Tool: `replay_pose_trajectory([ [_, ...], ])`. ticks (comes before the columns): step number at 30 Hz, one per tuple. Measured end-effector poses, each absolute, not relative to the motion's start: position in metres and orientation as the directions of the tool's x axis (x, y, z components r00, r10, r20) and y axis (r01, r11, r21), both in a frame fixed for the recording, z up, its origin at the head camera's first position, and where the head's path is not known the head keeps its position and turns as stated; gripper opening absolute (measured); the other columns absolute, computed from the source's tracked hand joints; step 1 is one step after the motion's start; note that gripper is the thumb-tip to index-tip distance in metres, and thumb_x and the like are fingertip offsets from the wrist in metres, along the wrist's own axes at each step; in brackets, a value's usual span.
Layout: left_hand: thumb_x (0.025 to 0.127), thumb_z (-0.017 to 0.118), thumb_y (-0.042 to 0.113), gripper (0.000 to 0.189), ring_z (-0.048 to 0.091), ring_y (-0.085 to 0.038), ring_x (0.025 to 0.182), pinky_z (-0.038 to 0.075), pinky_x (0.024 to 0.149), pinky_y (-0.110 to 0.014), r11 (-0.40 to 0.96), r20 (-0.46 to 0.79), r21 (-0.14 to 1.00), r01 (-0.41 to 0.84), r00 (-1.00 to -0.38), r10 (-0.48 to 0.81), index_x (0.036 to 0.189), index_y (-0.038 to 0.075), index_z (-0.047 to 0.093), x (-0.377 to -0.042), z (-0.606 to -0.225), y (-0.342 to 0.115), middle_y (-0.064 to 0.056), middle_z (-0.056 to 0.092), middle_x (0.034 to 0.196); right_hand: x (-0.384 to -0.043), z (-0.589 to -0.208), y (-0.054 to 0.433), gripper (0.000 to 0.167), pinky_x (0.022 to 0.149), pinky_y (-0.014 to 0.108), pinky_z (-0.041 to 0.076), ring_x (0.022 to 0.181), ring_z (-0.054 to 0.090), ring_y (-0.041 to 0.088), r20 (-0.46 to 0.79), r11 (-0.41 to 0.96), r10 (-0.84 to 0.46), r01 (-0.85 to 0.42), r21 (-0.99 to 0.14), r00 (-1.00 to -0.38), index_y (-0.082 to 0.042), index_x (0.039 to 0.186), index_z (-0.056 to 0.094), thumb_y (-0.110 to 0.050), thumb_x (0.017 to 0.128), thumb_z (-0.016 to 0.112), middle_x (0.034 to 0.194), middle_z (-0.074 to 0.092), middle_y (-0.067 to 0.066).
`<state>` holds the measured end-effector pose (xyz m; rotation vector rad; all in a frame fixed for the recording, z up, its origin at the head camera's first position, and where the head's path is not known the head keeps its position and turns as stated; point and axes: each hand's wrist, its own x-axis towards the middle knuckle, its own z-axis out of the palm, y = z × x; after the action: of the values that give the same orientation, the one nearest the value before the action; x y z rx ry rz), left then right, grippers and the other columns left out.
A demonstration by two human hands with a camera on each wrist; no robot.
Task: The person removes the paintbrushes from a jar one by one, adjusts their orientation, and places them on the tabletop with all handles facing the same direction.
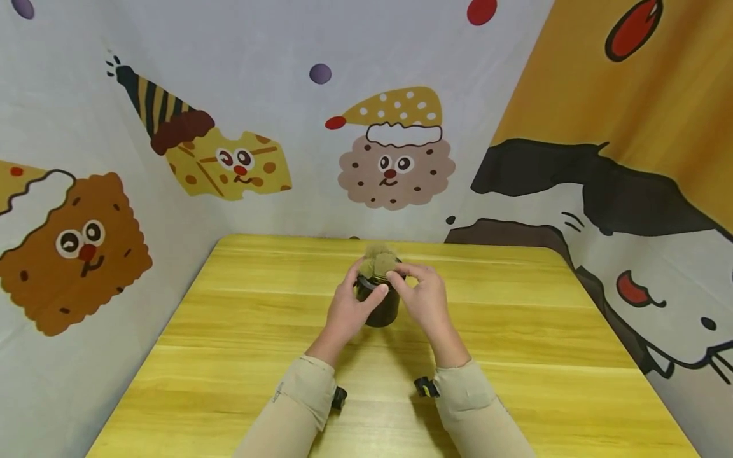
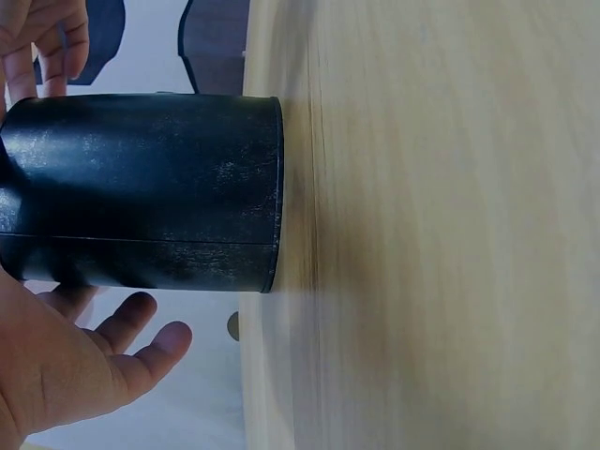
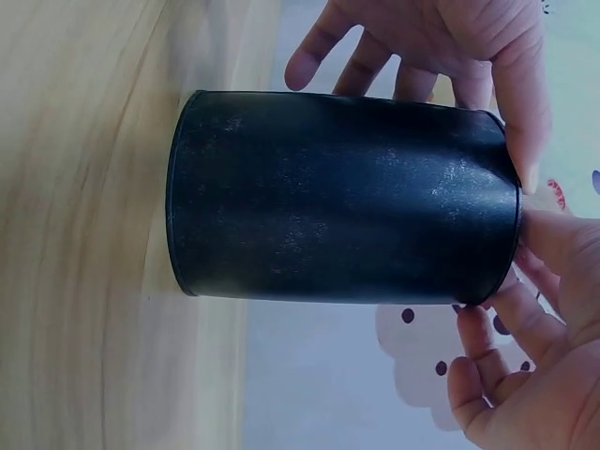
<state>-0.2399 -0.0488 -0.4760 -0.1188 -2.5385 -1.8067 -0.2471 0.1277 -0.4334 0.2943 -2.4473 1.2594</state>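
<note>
A black cylindrical pot (image 1: 382, 312) stands upright on the table, with a cluster of fuzzy tan balls (image 1: 379, 262) rising out of its mouth. My left hand (image 1: 347, 305) holds the pot from the left, its thumb at the rim and its fingers along the far side. Over the right part of the rim, my right hand (image 1: 426, 296) pinches at the edge of the tan cluster with thumb and forefinger. In the right wrist view the pot's dark side (image 3: 347, 197) fills the middle, and the right hand's other fingers (image 3: 478, 342) are curled beside the rim. The cluster's lower part is hidden inside the pot.
The yellow wood-grain table (image 1: 240, 318) reaches back to a cloth wall (image 1: 275, 38) printed with cartoon figures. Small black devices (image 1: 425, 387) sit at both sleeve cuffs.
</note>
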Motion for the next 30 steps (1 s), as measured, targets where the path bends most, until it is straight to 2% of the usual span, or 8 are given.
replay_pose_trajectory([
  [3,0.093,0.066,0.075,0.087,0.036,-0.037,0.160,0.038,0.119,-0.071,0.326,0.060,0.943,0.072,-0.997,0.046,0.166,0.053,0.023,-0.240,-0.476,-0.049,-0.002,0.032,0.176,-0.248,-0.433,0.127,0.025,0.097,0.056,0.055,0.109,0.070,0.034,0.432,0.615,-0.039,-0.362,-0.700,-0.901,-0.009,0.110,0.083,-0.028,0.095,0.083,0.103,0.081,0.009],
  [10,0.093,0.064,0.077,0.085,0.035,-0.037,0.160,0.038,0.118,-0.072,0.329,0.052,0.942,0.065,-0.998,0.046,0.164,0.057,0.022,-0.239,-0.475,-0.050,-0.002,0.029,0.177,-0.250,-0.427,0.127,0.021,0.116,0.068,0.036,0.111,0.066,0.036,0.414,0.690,-0.122,-0.377,-0.618,-0.902,-0.012,0.107,0.081,-0.029,0.095,0.084,0.097,0.081,0.006],
  [16,0.094,0.065,0.076,0.084,0.035,-0.037,0.160,0.039,0.119,-0.072,0.330,0.057,0.941,0.070,-0.997,0.049,0.164,0.057,0.022,-0.239,-0.474,-0.050,-0.001,0.029,0.177,-0.252,-0.423,0.126,0.020,0.113,0.069,0.038,0.114,0.065,0.037,0.386,0.724,-0.167,-0.378,-0.576,-0.907,-0.013,0.105,0.082,-0.031,0.098,0.080,0.098,0.081,0.007],
  [20,0.094,0.066,0.075,0.085,0.035,-0.038,0.161,0.038,0.119,-0.071,0.325,0.057,0.943,0.073,-0.997,0.058,0.165,0.055,0.022,-0.238,-0.474,-0.050,-0.003,0.030,0.176,-0.252,-0.424,0.126,0.026,0.113,0.064,0.043,0.114,0.067,0.036,0.352,0.677,-0.114,-0.332,-0.657,-0.929,-0.008,0.113,0.080,-0.030,0.099,0.080,0.102,0.081,0.010],
  [22,0.095,0.066,0.073,0.084,0.035,-0.038,0.160,0.038,0.119,-0.071,0.324,0.060,0.943,0.075,-0.997,0.057,0.165,0.054,0.023,-0.238,-0.474,-0.049,-0.004,0.031,0.176,-0.252,-0.423,0.126,0.033,0.107,0.057,0.051,0.109,0.070,0.031,0.319,0.636,-0.073,-0.290,-0.715,-0.945,-0.007,0.122,0.076,-0.032,0.100,0.078,0.106,0.081,0.009],
  [24,0.096,0.067,0.070,0.082,0.035,-0.039,0.160,0.037,0.120,-0.072,0.319,0.060,0.945,0.074,-0.997,0.052,0.164,0.056,0.023,-0.238,-0.474,-0.049,-0.004,0.032,0.176,-0.251,-0.422,0.126,0.041,0.088,0.047,0.059,0.089,0.072,0.027,0.279,0.590,-0.037,-0.246,-0.769,-0.960,-0.010,0.133,0.069,-0.036,0.102,0.076,0.111,0.080,0.007],
  [27,0.096,0.068,0.068,0.080,0.035,-0.039,0.160,0.037,0.119,-0.072,0.315,0.053,0.947,0.064,-0.998,0.043,0.162,0.058,0.024,-0.238,-0.475,-0.049,-0.003,0.032,0.176,-0.250,-0.417,0.129,0.052,0.064,0.038,0.054,0.063,0.062,0.024,0.244,0.529,0.003,-0.205,-0.823,-0.970,-0.015,0.144,0.059,-0.044,0.102,0.073,0.117,0.078,0.005],
  [30,0.096,0.069,0.068,0.080,0.034,-0.039,0.160,0.037,0.120,-0.073,0.305,0.044,0.951,0.055,-0.998,0.041,0.161,0.060,0.024,-0.238,-0.475,-0.049,-0.003,0.031,0.176,-0.250,-0.411,0.134,0.054,0.069,0.037,0.053,0.071,0.064,0.027,0.268,0.462,0.033,-0.223,-0.859,-0.963,-0.013,0.145,0.056,-0.042,0.103,0.073,0.119,0.077,0.009],
])
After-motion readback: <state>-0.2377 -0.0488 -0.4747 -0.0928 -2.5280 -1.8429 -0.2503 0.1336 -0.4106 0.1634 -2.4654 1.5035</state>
